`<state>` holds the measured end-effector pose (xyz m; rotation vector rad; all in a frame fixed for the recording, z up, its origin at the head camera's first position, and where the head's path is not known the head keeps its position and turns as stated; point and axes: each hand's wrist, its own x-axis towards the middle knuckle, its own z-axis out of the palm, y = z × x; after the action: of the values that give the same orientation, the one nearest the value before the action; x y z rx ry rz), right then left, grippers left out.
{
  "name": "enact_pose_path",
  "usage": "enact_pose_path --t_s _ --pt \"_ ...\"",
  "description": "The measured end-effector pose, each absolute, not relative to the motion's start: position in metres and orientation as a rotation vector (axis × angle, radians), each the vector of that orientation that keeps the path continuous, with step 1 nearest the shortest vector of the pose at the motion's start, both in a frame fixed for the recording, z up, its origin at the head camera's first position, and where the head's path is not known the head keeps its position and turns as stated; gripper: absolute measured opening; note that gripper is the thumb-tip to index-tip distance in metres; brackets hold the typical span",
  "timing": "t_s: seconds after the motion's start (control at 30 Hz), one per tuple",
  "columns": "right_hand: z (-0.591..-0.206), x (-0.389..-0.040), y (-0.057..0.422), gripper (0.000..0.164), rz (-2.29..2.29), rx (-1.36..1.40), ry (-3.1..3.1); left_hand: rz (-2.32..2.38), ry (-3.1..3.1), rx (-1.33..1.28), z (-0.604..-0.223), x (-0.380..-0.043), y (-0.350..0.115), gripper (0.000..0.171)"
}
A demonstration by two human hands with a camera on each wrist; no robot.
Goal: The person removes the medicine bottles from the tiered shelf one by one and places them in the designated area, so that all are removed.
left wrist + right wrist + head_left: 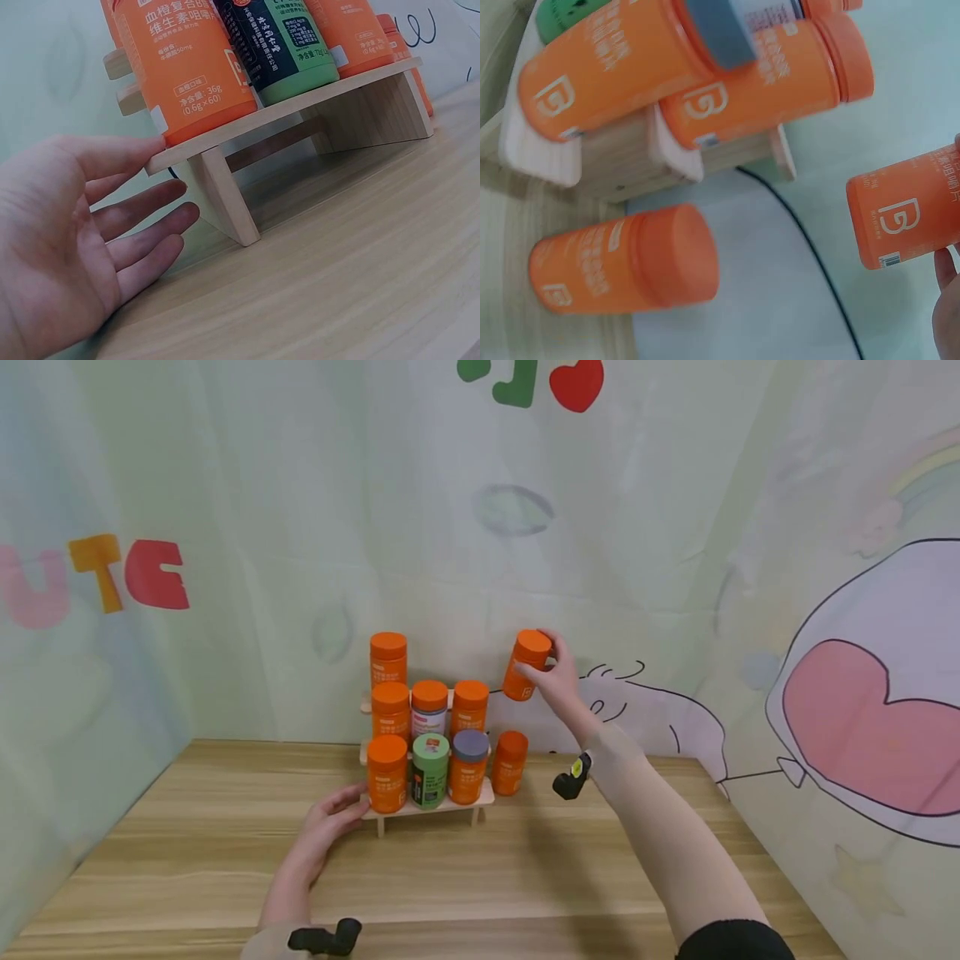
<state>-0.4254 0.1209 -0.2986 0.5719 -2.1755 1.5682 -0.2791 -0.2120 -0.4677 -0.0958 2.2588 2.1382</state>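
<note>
My right hand point(557, 677) grips an orange supplement bottle point(527, 664), tilted and raised in the air to the right of a stepped wooden rack point(435, 811). The same bottle point(907, 210) shows at the right edge of the right wrist view. At the rack's front left corner is my left hand point(327, 828); in the left wrist view its thumb and forefinger point(124, 154) touch the lowest shelf's end, the other fingers loosely extended. On that shelf stand an orange bottle point(387, 777), a green bottle point(431, 772) and an orange bottle with a grey-blue lid point(468, 768).
Higher steps carry a white-labelled bottle with an orange lid point(429, 706) and several orange bottles, one at the top left point(388, 656). Another orange bottle point(510, 763) stands on the wooden table point(225, 827) right of the rack. A printed curtain point(285, 527) hangs behind.
</note>
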Motion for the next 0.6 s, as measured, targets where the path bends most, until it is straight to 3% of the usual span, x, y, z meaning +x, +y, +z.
enact_pose_path --t_s 0.6 --pt "-0.349 -0.414 0.156 0.060 1.547 0.466 -2.246 2.122 2.259 -0.109 -0.469 -0.280 -0.211 0.059"
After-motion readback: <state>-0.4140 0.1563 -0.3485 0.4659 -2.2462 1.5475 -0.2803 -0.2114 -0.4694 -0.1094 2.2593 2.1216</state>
